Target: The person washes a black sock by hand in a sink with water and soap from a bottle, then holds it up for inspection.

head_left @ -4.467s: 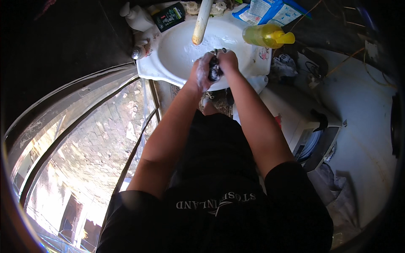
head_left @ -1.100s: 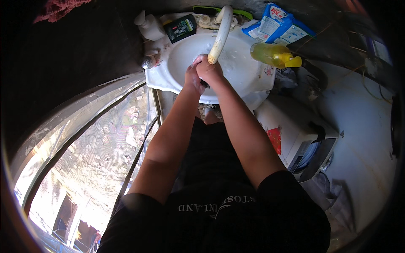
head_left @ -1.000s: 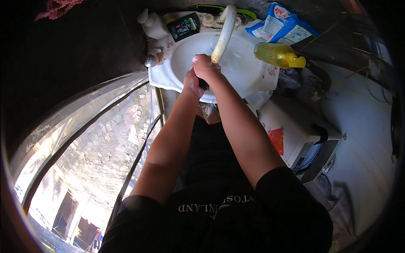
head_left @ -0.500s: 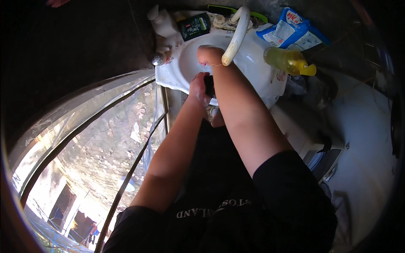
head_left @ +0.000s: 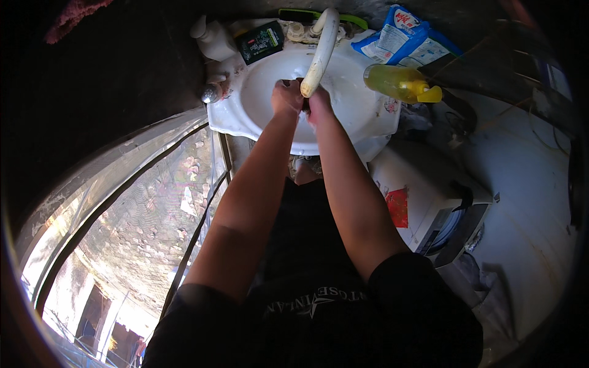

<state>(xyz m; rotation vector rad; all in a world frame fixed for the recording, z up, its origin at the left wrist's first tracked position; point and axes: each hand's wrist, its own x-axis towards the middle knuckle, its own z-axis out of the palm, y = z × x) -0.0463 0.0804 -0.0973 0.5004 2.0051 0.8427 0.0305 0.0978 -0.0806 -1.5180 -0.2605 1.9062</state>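
Both hands are together over the white washbasin, below the mouth of the white curved faucet. My left hand is closed around a small black object; its kind cannot be made out. Against the other side of it, my right hand is closed too. The faucet's end and the hands themselves hide most of the fingers and much of the object. Whether water is running does not show clearly.
On the basin's back rim are a white pump bottle, a dark green box and a green-handled brush. To the right are a blue-white packet and a yellow bottle. A washing machine stands right.
My right hand has drawn back from beyond the faucet to meet my left. The left has moved farther over the basin with the black object. The view has shifted slightly.
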